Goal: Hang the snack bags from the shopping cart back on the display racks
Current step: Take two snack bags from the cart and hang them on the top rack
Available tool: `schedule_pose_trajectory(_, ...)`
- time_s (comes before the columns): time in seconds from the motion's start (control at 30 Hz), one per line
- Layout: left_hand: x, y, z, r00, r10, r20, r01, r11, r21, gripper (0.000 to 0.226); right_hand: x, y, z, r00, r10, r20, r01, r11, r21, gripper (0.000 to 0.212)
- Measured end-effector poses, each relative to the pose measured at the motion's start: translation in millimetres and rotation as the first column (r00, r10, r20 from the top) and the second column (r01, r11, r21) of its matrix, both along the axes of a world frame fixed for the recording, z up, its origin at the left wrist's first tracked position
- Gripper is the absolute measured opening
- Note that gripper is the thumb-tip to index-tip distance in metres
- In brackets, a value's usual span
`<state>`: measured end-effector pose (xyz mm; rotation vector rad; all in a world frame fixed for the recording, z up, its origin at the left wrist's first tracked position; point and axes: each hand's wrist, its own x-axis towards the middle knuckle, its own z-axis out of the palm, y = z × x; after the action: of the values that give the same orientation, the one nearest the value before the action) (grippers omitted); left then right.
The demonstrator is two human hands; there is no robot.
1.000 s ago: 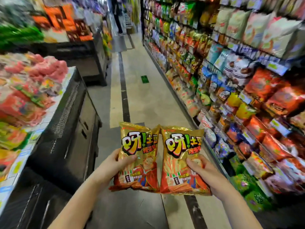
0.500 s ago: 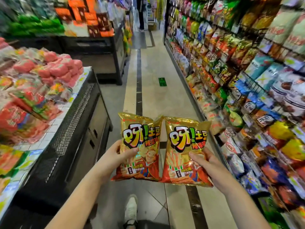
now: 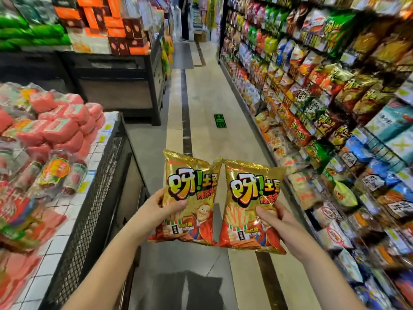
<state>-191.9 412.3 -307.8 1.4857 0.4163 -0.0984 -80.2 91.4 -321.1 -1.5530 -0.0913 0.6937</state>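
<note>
Left hand [image 3: 156, 212] round left gold bag [image 3: 190, 189]; right hand [image 3: 283, 229] round right gold bag [image 3: 250, 198]

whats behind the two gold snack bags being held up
Behind the left gold bag and right gold bag lies the aisle floor with its dark stripe. Each thumb shows in front; the fingers of the left hand and right hand behind the bags are mostly covered.
</note>
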Motion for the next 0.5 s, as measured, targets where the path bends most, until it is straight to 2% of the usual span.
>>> schedule_pose_trajectory(0.23,96,50,-8,0.999,0.025,-0.022,-0.024,1.000,0.007,0.057,104,53,-11,1.000,0.000,0.010,0.000,1.000,0.014,0.109)
schedule_pose_trajectory(0.43,215,84,-9,0.998,0.042,-0.053,-0.042,0.999,0.007,0.055,223,83,-16,0.999,-0.019,0.029,0.017,0.999,0.051,0.109)
schedule_pose_trajectory(0.5,258,92,-5,0.997,0.057,-0.057,-0.055,0.998,0.038,0.060,267,88,-13,0.999,-0.031,0.034,0.029,0.997,0.065,0.109)
